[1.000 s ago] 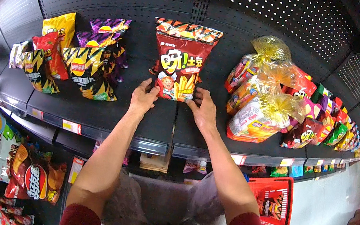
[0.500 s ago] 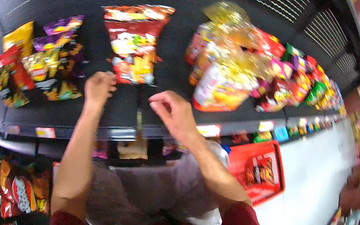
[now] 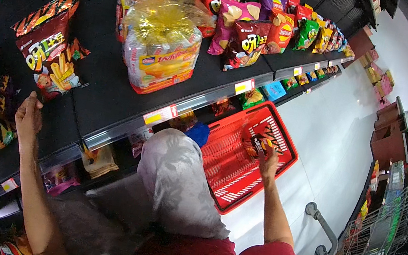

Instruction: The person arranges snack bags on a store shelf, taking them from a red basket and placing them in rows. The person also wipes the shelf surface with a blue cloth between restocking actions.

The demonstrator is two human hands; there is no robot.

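Our right hand [image 3: 268,163] reached into the red basket [image 3: 218,171] on the floor and closed on a dark snack bag [image 3: 258,143]. Our left hand [image 3: 28,115], loosely curled and holding nothing, touched the black shelf [image 3: 111,95] just below the red chips bag [image 3: 48,48] already standing there. We judged the restocking only partly done, since much of the shelf remained bare.

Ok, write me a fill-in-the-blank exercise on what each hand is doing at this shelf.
1. The right hand reaches into a ____ shopping basket on the floor.
2. The left hand rests on the dark ____, just below the red chip bag.
3. The clear bag with the ____ bow stands on that shelf.

Missing words: red; shelf; yellow
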